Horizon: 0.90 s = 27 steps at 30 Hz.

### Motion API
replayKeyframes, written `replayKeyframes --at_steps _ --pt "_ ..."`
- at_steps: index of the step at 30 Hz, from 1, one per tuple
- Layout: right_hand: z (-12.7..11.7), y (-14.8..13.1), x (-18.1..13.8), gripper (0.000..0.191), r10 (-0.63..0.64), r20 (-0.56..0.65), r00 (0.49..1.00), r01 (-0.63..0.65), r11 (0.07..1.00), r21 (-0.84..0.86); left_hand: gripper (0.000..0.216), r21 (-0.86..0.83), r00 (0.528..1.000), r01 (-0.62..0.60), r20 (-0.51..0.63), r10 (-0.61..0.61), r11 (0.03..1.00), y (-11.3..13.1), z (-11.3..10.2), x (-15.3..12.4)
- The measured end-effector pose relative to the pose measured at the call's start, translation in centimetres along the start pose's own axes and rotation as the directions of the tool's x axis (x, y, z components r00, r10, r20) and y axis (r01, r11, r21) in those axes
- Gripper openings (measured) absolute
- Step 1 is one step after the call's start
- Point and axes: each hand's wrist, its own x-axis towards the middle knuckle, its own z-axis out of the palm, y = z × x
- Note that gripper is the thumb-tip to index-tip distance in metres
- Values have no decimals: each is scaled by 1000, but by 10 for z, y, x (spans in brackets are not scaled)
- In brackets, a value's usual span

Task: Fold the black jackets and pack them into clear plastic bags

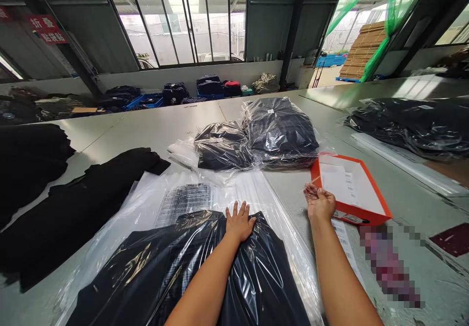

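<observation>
My left hand lies flat with fingers spread on a black garment in a clear plastic bag. That bagged garment rests on a stack of clear plastic bags, where printed text shows through. My right hand is closed on a crumpled piece of clear plastic, at the left side of an orange box. White paper with printed labels is inside the box. A strip of labels lies on the table by my right forearm.
Packed black garments are piled ahead, with a smaller bagged bundle beside them. Unbagged black cloth lies at left. More bagged garments and a white plastic roll are at right, near a dark red piece.
</observation>
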Motion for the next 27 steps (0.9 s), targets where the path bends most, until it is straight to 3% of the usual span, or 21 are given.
replayKeyframes --at_steps 2,5,7,9,12,17,20,24,27 --pt "5 -7 -1 20 17 19 1000 -16 998 -57 64 3 1000 1 -4 -1 1000 0 0 0" --pt "7 -12 3 15 46 106 993 2 910 -414 64 2 1000 6 -6 -6 1000 1 -1 -2" --pt "5 -11 4 16 91 192 977 71 712 -698 63 -3 1000 6 5 -6 1000 1 -4 -3" --pt "3 -6 1 21 141 262 955 177 441 -880 63 -30 1000 5 21 -4 1000 2 -7 -3" --pt "2 3 -14 29 226 306 925 288 110 -951 60 -89 1000 16 12 -15 996 4 -16 -1" --pt "4 15 -42 36 223 221 949 268 -210 -940 44 -15 995 -58 -85 56 998 6 -35 -2" --pt "6 18 -51 22 205 259 944 310 -275 -910 35 -5 989 -108 -98 107 994 4 -44 -5" --pt "14 22 -57 34 256 332 908 387 -212 -897 35 -73 993 -101 -68 96 992 -1 -47 -5" --pt "21 26 -59 26 370 280 886 375 -214 -902 36 -83 995 -104 -15 103 991 -3 -41 -5"
